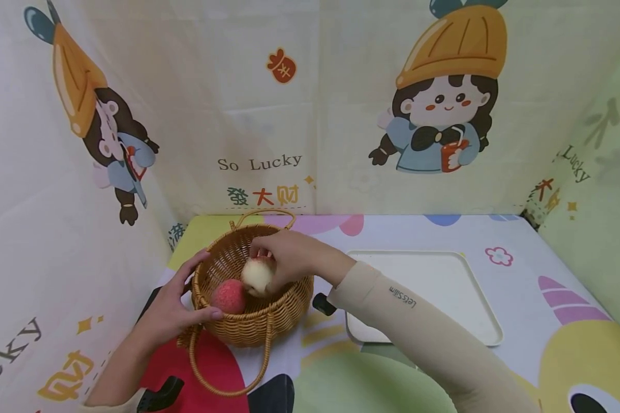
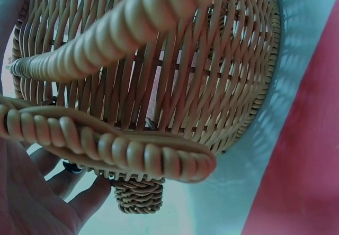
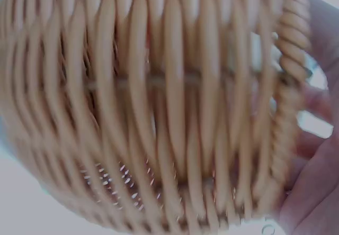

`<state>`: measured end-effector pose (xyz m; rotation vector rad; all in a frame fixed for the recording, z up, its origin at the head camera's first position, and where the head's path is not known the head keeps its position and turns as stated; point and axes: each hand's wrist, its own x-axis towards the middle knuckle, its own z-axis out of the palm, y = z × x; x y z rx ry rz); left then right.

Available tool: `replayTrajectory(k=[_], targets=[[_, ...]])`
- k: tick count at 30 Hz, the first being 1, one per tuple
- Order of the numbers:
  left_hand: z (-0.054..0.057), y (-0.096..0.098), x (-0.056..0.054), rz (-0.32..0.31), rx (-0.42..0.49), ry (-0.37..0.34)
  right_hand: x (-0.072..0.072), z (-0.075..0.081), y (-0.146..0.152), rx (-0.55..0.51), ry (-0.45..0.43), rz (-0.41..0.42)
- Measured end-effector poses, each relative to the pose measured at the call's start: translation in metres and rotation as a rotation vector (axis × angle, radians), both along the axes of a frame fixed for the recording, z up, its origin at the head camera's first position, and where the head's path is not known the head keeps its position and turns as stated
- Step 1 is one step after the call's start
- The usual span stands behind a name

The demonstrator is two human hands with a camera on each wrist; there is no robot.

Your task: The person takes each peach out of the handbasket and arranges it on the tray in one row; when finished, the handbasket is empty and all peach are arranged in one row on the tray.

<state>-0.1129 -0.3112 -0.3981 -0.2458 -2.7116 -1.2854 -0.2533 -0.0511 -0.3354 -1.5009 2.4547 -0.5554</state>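
A round wicker basket [image 1: 284,321] stands on the table, its looped handle [image 1: 231,394] hanging toward the front. My left hand [image 1: 173,307] grips its left rim, thumb along the front edge; in the left wrist view, that hand's fingers [image 2: 92,198] lie against the weave. Inside the basket, my right hand [image 1: 291,258] holds a cream-coloured peach with a red blush [image 1: 258,275], fingers over its top and thumb at its side. A round pinkish-red fruit [image 1: 229,296] with a rough skin lies beside it, against the front left wall. Wicker fills most of the right wrist view.
To the right of the basket, a white rectangular tray [image 1: 434,292] lies flat, partly behind my right sleeve [image 1: 418,321]. The tabletop cloth [image 1: 516,298] has bright printed shapes. Cream printed fabric [image 1: 341,115] hangs as walls at the back and both sides.
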Motion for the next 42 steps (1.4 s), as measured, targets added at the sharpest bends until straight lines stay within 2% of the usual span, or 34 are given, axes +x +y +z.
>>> replayTrajectory(k=[3, 9, 12, 15, 19, 22, 25, 29, 32, 37, 40, 42], targets=[[0.0, 0.0, 0.0, 0.003, 0.001, -0.006, -0.003, 0.002, 0.012, -0.151, -0.111, 0.0], [-0.002, -0.002, 0.001, 0.013, -0.004, -0.014, -0.011, 0.0, 0.036, -0.489, -0.49, -0.004], [-0.003, -0.003, 0.002, 0.016, -0.005, -0.018, -0.015, -0.002, 0.052, -0.598, -0.636, -0.037], [-0.004, -0.002, 0.002, 0.015, 0.001, -0.023, -0.019, -0.003, 0.072, -0.671, -0.703, -0.081], [-0.005, -0.001, 0.001, 0.011, 0.006, -0.026, -0.024, -0.004, 0.109, -0.733, -0.722, -0.173], [-0.005, 0.0, 0.001, 0.01, 0.006, -0.03, -0.026, -0.007, 0.142, -0.747, -0.702, -0.269], [-0.004, 0.002, 0.001, 0.011, 0.011, -0.032, -0.028, -0.011, 0.176, -0.718, -0.656, -0.366], [-0.002, 0.003, 0.001, 0.01, 0.016, -0.029, -0.031, -0.022, 0.218, -0.604, -0.503, -0.452], [0.0, 0.003, 0.001, 0.013, 0.019, -0.028, -0.031, -0.032, 0.241, -0.467, -0.345, -0.499], [0.002, 0.003, 0.002, 0.015, 0.019, -0.026, -0.03, -0.055, 0.257, -0.197, -0.082, -0.499], [0.002, 0.003, 0.002, 0.011, 0.015, -0.024, -0.029, -0.068, 0.257, -0.095, 0.028, -0.465], [0.001, 0.003, 0.001, 0.01, 0.01, -0.023, -0.028, -0.074, 0.256, -0.066, 0.074, -0.439]])
